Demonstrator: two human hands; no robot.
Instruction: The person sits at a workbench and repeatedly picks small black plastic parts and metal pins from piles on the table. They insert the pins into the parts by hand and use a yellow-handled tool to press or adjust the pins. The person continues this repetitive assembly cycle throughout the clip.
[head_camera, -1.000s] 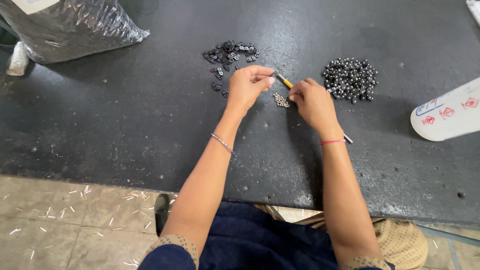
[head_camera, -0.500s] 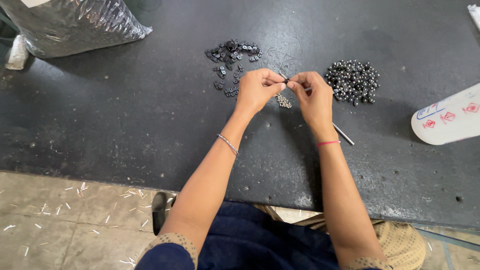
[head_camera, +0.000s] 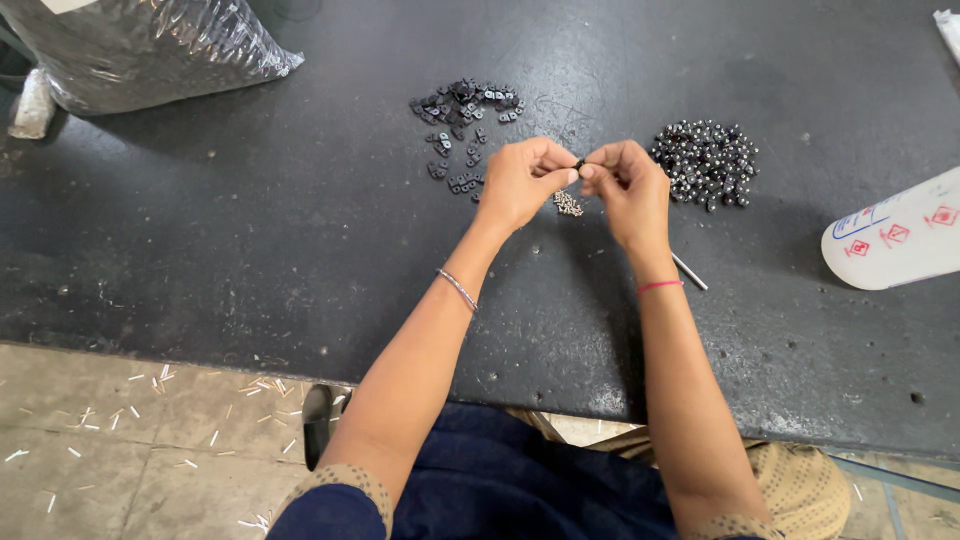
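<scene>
My left hand (head_camera: 520, 182) and my right hand (head_camera: 628, 188) meet fingertip to fingertip just above the black table (head_camera: 250, 220). Both pinch one small dark piece (head_camera: 579, 164) between them. A little heap of tiny silver bits (head_camera: 568, 204) lies right under the fingers. To the left and behind is a pile of dark flat pieces (head_camera: 462, 112). A pile of shiny round dark beads (head_camera: 706, 162) sits to the right. A thin metal rod (head_camera: 690, 272) pokes out from under my right wrist; whether that hand holds it is hidden.
A large clear plastic bag (head_camera: 150, 45) of dark parts fills the back left corner. A white plastic container (head_camera: 895, 238) with red and blue marks lies at the right edge. The table's front edge runs near my lap, and below it is a tiled floor (head_camera: 120, 450) strewn with small scraps.
Both hands have lifted off the table and come together, pinching the small piece. The yellow-handled end of the tool seen between the hands before is now covered.
</scene>
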